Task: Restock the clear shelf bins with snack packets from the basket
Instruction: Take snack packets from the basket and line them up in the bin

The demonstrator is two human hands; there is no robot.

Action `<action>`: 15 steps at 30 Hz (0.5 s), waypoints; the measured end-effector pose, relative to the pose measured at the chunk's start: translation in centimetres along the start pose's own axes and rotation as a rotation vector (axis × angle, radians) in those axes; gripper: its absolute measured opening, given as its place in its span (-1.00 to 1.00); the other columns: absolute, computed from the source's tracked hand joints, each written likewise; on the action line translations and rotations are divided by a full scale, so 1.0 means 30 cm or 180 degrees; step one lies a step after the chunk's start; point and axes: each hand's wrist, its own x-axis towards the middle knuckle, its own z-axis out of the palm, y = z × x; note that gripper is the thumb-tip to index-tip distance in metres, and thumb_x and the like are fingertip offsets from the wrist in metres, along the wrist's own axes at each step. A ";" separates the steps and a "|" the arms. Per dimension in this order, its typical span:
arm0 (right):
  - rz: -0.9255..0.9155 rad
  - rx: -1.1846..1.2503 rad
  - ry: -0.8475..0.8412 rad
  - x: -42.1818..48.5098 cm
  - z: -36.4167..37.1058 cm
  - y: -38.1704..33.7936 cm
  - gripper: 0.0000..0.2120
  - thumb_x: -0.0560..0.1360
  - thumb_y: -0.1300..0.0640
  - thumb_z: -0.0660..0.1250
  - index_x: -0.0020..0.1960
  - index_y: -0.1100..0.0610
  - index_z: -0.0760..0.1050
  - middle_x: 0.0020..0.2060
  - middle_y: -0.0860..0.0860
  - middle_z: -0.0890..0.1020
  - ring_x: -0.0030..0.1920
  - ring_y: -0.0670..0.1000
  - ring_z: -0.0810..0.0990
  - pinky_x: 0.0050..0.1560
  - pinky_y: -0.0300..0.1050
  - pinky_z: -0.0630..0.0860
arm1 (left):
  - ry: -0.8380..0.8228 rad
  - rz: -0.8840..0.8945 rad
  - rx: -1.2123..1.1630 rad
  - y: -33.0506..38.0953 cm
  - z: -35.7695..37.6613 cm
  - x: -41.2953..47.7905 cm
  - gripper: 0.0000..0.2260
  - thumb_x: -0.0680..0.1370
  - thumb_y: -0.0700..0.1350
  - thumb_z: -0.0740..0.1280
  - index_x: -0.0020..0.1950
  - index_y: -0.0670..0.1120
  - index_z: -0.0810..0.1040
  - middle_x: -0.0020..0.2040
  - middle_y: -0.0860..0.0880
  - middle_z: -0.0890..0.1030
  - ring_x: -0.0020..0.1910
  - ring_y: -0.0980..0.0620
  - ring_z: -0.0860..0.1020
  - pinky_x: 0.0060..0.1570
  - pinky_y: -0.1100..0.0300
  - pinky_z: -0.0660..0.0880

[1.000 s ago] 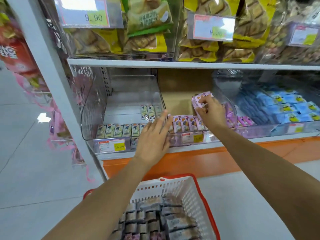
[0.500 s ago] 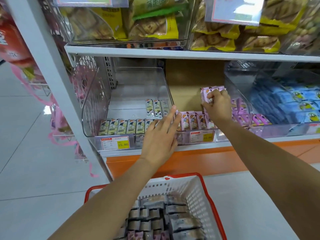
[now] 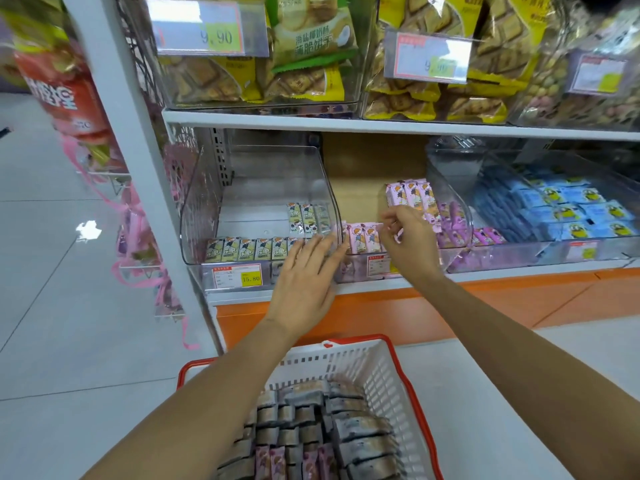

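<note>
left hand [image 3: 304, 282] splayed, empty | right hand [image 3: 410, 239] fingers curled, grasp unclear | basket [image 3: 384, 372] cut off

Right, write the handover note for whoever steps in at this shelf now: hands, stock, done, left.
Left hand: open, flat against the front of the left clear bin, holding nothing.
Right hand: fingers curled at the pink packets in the middle bin; whether it grips one cannot be told.
Stock: a stack of pink packets stands behind that hand. The basket below holds many grey packets and a few pink ones.
Done: one front row of green packets in the left bin, a few behind; pink row started.
Left: both bins mostly unfilled; basket nearly full.
</note>
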 end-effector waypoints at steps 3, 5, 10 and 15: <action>-0.0144 0.0272 -0.0082 -0.100 0.021 -0.083 -0.89 0.53 0.21 0.33 0.05 0.09 0.55 -0.18 -0.05 0.57 -0.27 -0.11 0.52 -0.25 -0.13 0.52 | 0.0270 -0.0019 0.0017 -0.027 0.008 -0.087 -0.51 0.41 -0.15 0.35 0.36 -0.09 0.44 0.27 -0.14 0.46 0.31 -0.16 0.38 0.44 -0.07 0.15; -0.0243 0.0398 -0.0272 -0.173 0.054 -0.124 -0.92 0.54 0.19 0.32 0.01 0.08 0.55 -0.19 -0.05 0.59 -0.27 -0.11 0.54 -0.27 -0.15 0.51 | 0.0320 0.0041 0.0033 -0.054 0.020 -0.157 -0.60 0.38 -0.17 0.38 0.21 -0.11 0.47 0.14 -0.12 0.49 0.17 -0.15 0.43 0.28 -0.06 0.31; -0.0281 0.0399 -0.0899 -0.364 0.193 -0.167 -0.93 0.55 0.14 0.33 0.02 0.05 0.55 -0.21 -0.11 0.56 -0.28 -0.14 0.51 -0.26 -0.16 0.52 | -0.0284 -0.0079 -0.0014 -0.146 0.081 -0.327 -0.65 0.32 -0.16 0.44 0.08 -0.10 0.51 0.02 -0.07 0.51 -0.01 -0.10 0.46 -0.01 0.04 0.44; -0.0029 0.0280 -0.1580 -0.549 0.359 -0.139 -0.87 0.54 0.12 0.33 0.07 0.09 0.56 -0.19 -0.12 0.51 -0.23 -0.10 0.50 -0.20 -0.09 0.51 | -0.1225 -0.0522 -0.0023 -0.228 0.195 -0.491 -0.57 0.43 -0.08 0.45 0.28 -0.07 0.51 0.29 -0.11 0.51 0.23 -0.16 0.49 0.26 -0.05 0.41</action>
